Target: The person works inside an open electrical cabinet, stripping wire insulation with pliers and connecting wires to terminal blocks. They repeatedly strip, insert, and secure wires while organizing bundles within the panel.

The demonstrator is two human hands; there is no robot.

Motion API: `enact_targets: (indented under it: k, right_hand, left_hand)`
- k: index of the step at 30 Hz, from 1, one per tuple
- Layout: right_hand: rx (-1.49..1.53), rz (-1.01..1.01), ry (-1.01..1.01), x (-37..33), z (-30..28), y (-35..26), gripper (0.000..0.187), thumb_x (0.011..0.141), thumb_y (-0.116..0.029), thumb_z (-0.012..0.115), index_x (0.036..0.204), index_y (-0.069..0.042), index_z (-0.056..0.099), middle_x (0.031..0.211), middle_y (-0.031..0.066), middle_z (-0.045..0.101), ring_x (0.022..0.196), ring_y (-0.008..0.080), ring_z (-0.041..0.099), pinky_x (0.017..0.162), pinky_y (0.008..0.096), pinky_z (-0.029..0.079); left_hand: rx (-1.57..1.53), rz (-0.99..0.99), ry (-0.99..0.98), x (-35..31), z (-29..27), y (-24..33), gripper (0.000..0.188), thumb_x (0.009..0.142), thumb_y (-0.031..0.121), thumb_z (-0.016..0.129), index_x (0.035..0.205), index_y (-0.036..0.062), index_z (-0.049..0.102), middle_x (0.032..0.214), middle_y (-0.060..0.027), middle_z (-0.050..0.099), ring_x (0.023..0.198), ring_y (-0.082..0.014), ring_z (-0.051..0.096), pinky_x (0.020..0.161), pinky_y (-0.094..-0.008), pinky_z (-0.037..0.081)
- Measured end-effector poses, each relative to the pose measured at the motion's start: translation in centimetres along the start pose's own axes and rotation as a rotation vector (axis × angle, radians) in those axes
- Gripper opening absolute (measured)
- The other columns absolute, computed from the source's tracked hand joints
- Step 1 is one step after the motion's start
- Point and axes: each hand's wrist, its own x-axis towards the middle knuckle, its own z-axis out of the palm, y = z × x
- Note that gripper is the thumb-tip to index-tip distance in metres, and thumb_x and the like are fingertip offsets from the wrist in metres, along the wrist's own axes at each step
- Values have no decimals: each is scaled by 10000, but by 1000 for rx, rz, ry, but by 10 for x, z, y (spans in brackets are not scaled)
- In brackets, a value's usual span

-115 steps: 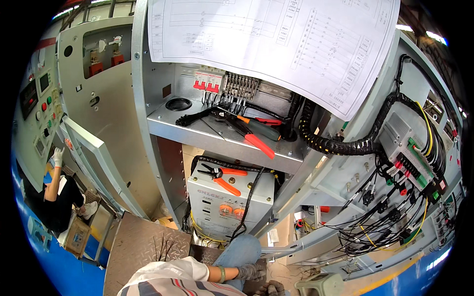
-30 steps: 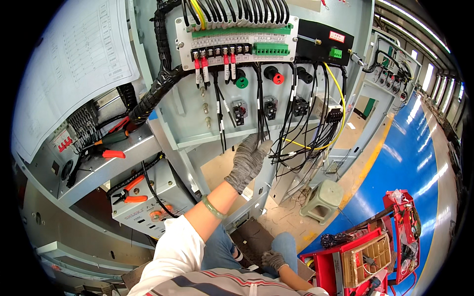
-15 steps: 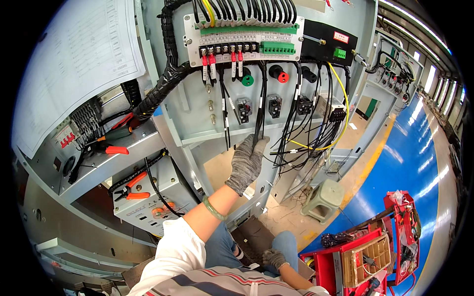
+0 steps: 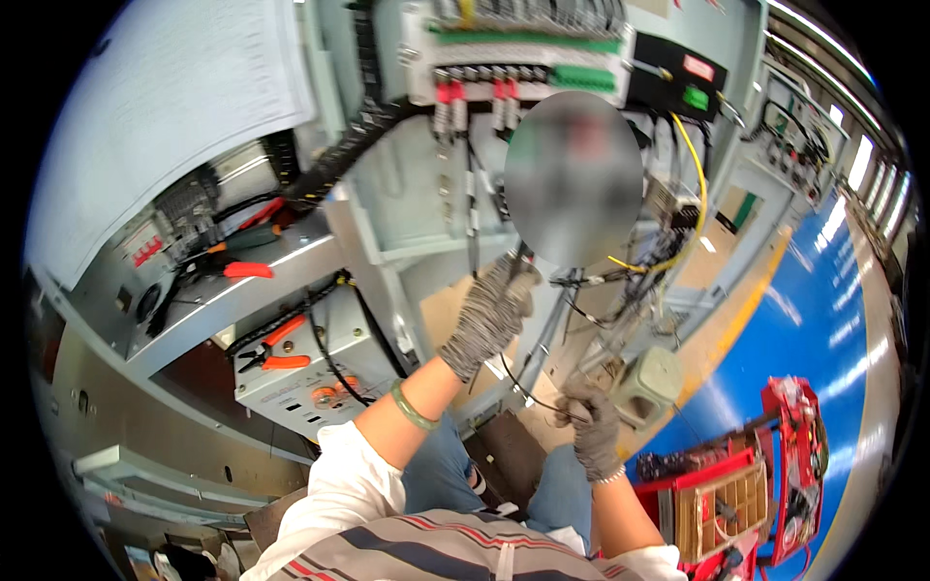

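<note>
My left hand (image 4: 491,312), in a grey knit glove, is closed round black wires hanging below the terminal strip (image 4: 523,73) on the panel. Lower and to the right, my right hand (image 4: 593,426), gloved the same way, pinches the end of a thin black wire (image 4: 521,387). That wire curves up toward the left hand. A grey blurred oval hides the panel's middle, and much of the wiring there. Red-sleeved wires (image 4: 450,97) are fastened along the strip's lower row. A yellow wire (image 4: 699,179) loops down at the right of the panel.
Orange-handled pliers (image 4: 281,360) lie on a grey box at the left, with red-handled tools (image 4: 247,270) on the ledge above. A paper drawing (image 4: 165,126) hangs upper left. A green stool (image 4: 651,385) and a red cart (image 4: 790,397) with a divided box (image 4: 693,518) stand at the right.
My right hand has risen from my lap and now pinches a black wire's end. My left hand still grips the wires. The view has shifted and blurred slightly.
</note>
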Motion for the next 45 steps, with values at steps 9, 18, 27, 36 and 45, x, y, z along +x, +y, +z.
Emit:
enact_targets:
  k: [9, 18, 27, 36, 45]
  right_hand:
    - [-884, -382, -70, 21, -63, 17, 166, 818, -92, 504, 944, -1, 558, 772, 88, 556, 673, 153, 548, 554, 261, 437]
    - [-28, -169, -116, 31, -6, -53, 311, 833, -249, 568, 1028, -9, 533, 805, 57, 553, 659, 131, 505, 566, 255, 442]
    - [-191, -561, -49, 92, 58, -140, 457, 860, -277, 542, 1194, 26, 468, 1061, 116, 554, 956, 181, 543, 796, 291, 470]
    - [-89, -402, -127, 152, 47, -132, 378, 902, -325, 480, 1045, 17, 555, 924, 83, 593, 845, 166, 559, 762, 305, 463]
    - [-890, -983, 34, 146, 59, -123, 255, 810, -59, 490, 1045, 27, 542, 1027, 215, 556, 961, 384, 517, 869, 440, 392]
  left_hand:
    - [529, 426, 57, 17, 2, -31, 196, 873, 219, 519, 951, 46, 569, 775, -104, 522, 630, -184, 504, 614, -310, 433]
    - [464, 265, -4, 4, 3, -24, 261, 904, 233, 487, 1010, -1, 532, 940, -193, 557, 903, -289, 538, 814, -346, 417]
    - [457, 357, -74, -16, 8, -4, 228, 919, 205, 427, 1017, 17, 511, 951, -187, 555, 939, -336, 540, 833, -366, 418]
    - [297, 387, -67, -22, 19, -1, 181, 907, 179, 446, 966, 30, 530, 831, -151, 549, 794, -261, 533, 743, -340, 426]
    - [221, 320, -88, -20, 12, -5, 200, 900, 205, 472, 980, 33, 536, 816, -102, 574, 760, -220, 548, 706, -320, 433]
